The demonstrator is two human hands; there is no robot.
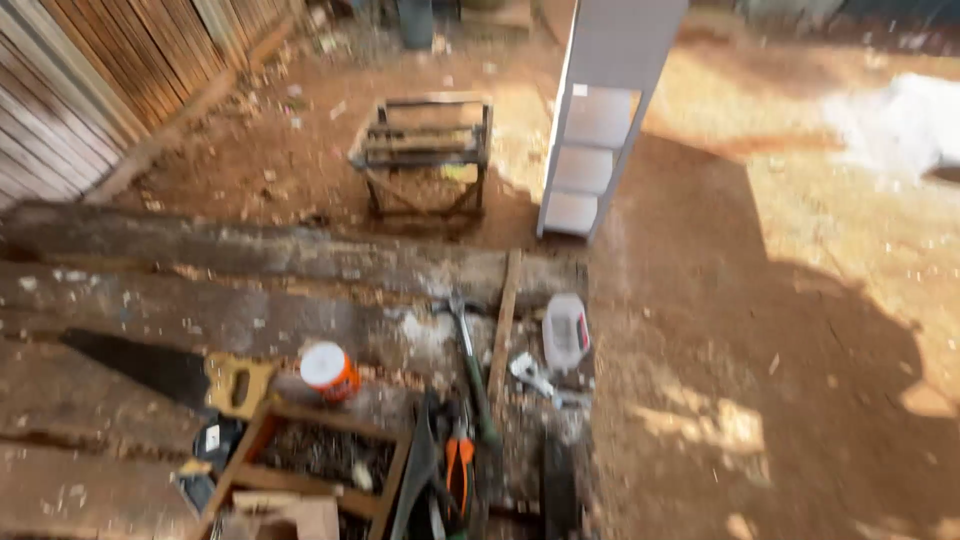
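1. Wooden tabletop [150, 310], rough and dusty, carries a saw [170, 372] at the left.
2. Just right of the saw's handle stands an orange tub [329, 372] with a white lid.
3. Below it sits a wooden tray [320, 460].
4. Pliers [459, 465] and a hammer [468, 360] lie further right.
5. A white jug [565, 332] lies near the edge.
6. A white shelf [600, 120] stands on the dirt beyond.
7. Neither of the hands is in view, so their state cannot be told.

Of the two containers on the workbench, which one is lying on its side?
The clear plastic bottle at the bench's right end lies on its side, beside the wooden strip. The orange tub with the white lid stands upright, next to the handsaw.
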